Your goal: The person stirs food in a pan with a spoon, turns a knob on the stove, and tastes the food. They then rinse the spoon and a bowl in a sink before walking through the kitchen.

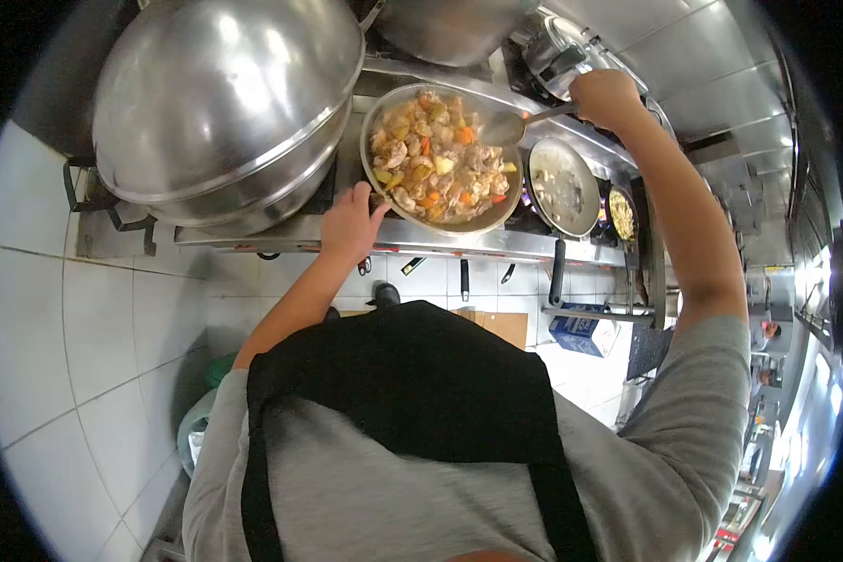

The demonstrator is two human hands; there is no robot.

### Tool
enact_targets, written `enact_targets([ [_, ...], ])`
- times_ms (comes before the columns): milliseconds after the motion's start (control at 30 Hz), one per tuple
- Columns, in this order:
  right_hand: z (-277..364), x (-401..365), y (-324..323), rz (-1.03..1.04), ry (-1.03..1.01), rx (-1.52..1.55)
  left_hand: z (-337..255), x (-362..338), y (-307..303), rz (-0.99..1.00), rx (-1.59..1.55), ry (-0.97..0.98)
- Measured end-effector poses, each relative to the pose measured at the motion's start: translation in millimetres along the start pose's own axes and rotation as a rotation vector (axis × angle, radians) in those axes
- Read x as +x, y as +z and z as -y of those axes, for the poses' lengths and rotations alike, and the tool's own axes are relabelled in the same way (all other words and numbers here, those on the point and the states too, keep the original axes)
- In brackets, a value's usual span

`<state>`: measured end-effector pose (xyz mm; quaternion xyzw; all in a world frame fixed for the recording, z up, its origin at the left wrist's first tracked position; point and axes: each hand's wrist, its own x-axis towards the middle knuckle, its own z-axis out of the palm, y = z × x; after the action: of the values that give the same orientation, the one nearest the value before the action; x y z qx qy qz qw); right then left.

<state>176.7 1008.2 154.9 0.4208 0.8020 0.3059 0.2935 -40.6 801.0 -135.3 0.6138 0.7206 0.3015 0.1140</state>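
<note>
A wide pan [373, 122] on the stove is full of chunky stew [440, 159] with meat pieces, orange carrot and yellowish chunks. My left hand [349, 225] is closed at the pan's near left edge, where a short dark handle partly shows. My right hand [609, 98] grips the handle of a large metal cooking spoon [503, 129]. The spoon's bowl rests at the right side of the stew, over the pan's rim. Right of the stew sits a frying pan [564, 187] with pale liquid and a few bits in it.
A huge domed steel pot [225, 103] stands close on the left. Behind are another large pot [459, 23] and a lidded steel pot [562, 56]. A smaller pan of food [622, 214] sits over a flame at the right. The frying pan's black handle [557, 272] juts past the stove's front edge.
</note>
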Motion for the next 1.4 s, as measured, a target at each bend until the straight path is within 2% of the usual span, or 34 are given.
enact_targets([
  [67,-19.8,18.7,33.0,-0.078,0.015,0.052,0.4,3.1,0.4,-0.020,0.002,-0.047],
  [167,-16.7,47.4,55.1,-0.111,0.037,0.069,-5.2,3.1,-1.2,-0.024,0.049,-0.099],
  [233,-11.7,77.2,81.1,-0.138,-0.017,-0.049,-6.0,6.0,0.6,-0.032,0.083,-0.103],
  [300,-5.2,108.6,105.9,-0.180,-0.065,0.022,-13.5,6.3,1.3,-0.006,0.132,-0.173],
  [400,-0.1,139.0,123.2,-0.292,-0.219,0.007,-23.2,4.9,-3.7,0.019,0.116,-0.226],
  [500,-3.2,181.4,144.8,-0.288,-0.387,-0.039,-10.7,2.1,7.9,-0.018,0.153,-0.189],
  [567,0.4,207.0,152.4,-0.208,-0.449,0.040,-12.7,4.5,6.5,0.016,0.140,-0.239],
  [667,11.7,243.4,187.7,-0.230,-0.589,0.196,-18.7,5.3,5.8,0.043,0.109,-0.274],
  [800,31.8,235.5,207.4,-0.207,-0.667,0.338,-32.0,11.0,2.5,0.013,0.129,-0.319],
  [933,38.2,208.9,209.4,-0.197,-0.622,0.432,-36.3,5.6,12.1,-0.108,0.155,-0.308],
  [1033,19.1,200.9,199.1,-0.249,-0.637,0.399,-38.5,4.0,14.4,-0.131,0.165,-0.326],
  [1200,-21.3,181.3,173.3,-0.413,-0.600,0.378,-36.9,2.7,13.4,-0.042,0.219,-0.361],
  [1300,-32.8,153.2,142.3,-0.463,-0.583,0.262,-34.5,-1.6,17.2,-0.134,0.219,-0.306],
  [1400,-38.0,134.2,125.2,-0.533,-0.539,0.181,-34.7,-2.3,15.0,-0.110,0.206,-0.310],
])
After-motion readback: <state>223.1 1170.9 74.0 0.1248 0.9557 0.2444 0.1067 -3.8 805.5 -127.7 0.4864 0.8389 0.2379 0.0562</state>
